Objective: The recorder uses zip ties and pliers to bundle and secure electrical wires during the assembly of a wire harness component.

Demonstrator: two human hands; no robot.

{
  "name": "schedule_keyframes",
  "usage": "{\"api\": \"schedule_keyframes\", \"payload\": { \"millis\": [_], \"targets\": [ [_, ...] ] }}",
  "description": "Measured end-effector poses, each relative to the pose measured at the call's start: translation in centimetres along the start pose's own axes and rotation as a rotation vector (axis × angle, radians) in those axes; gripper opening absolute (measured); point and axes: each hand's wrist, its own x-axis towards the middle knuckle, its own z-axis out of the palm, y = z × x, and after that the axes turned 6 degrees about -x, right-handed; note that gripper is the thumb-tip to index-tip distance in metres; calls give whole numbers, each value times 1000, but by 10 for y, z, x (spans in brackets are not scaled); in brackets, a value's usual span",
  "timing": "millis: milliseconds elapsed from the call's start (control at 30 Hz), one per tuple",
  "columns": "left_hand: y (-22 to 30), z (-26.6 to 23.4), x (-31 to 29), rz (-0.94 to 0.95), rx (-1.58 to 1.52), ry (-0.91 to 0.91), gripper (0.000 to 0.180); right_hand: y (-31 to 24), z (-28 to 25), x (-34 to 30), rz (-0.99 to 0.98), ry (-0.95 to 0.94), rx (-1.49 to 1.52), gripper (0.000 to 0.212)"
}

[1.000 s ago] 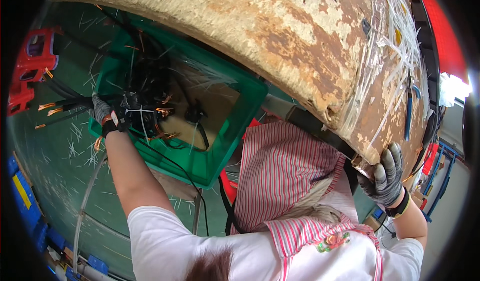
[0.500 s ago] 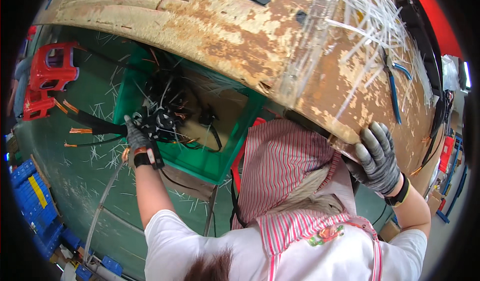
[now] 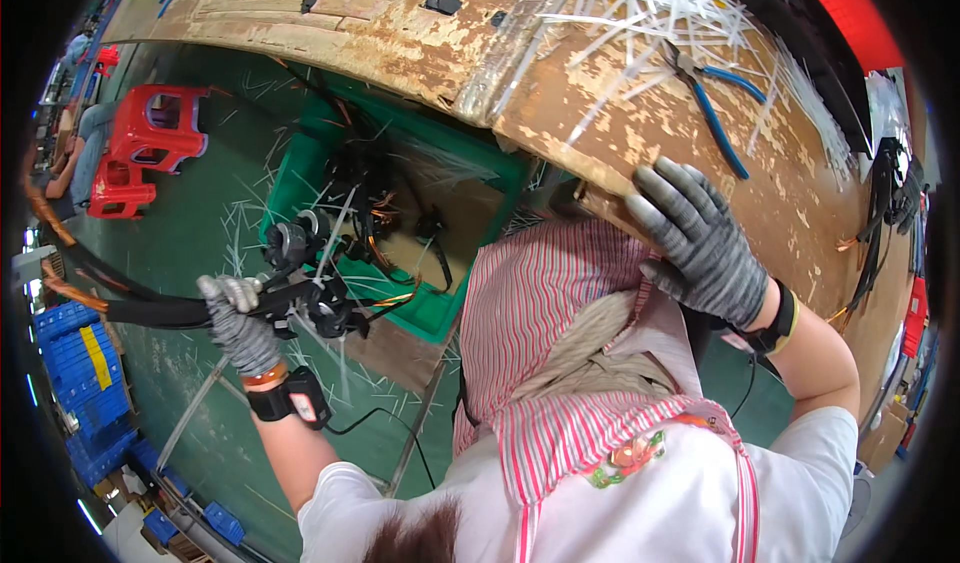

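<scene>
My left hand (image 3: pixel 240 325), in a grey knit glove, is closed around a black wire harness (image 3: pixel 155 311). Bare copper ends stick out to its left, and a cluster of black connectors hangs on its right. The harness is over the near left rim of a green bin (image 3: pixel 455 313), where more black cables (image 3: pixel 365 188) with copper ends lie. My right hand (image 3: pixel 708 248), gloved alike, rests at the worn wooden table's edge (image 3: pixel 585 168) with fingers stretched out and nothing in them. Part of its palm and thumb side is hidden.
Blue-handled pliers (image 3: pixel 715 118) and a heap of white plastic strips (image 3: pixel 655 3) lie on the table. Red stools (image 3: pixel 155 128) stand at the left, with blue crates (image 3: pixel 85 383) nearer. White strips litter the green floor. More black cables (image 3: pixel 880 203) hang at the right.
My left hand has drawn the wire harness up out of the bin, toward me and to the left. The view has shifted; my right hand stays at the table edge.
</scene>
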Motion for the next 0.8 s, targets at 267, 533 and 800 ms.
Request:
{"api": "schedule_keyframes", "payload": {
  "millis": [267, 533, 800],
  "targets": [
    [152, 77, -47, 215, -28, -411, 44, 15, 12, -16, -113, 209, 180, 64],
    [266, 198, -85, 299, -40, -562, 40, 26, 42, -18, -182, 499, 426, 50],
    [292, 359, -16, 211, -195, -513, 36, 32, 34, -28, -116, 647, 600, 35]
  ]
}}
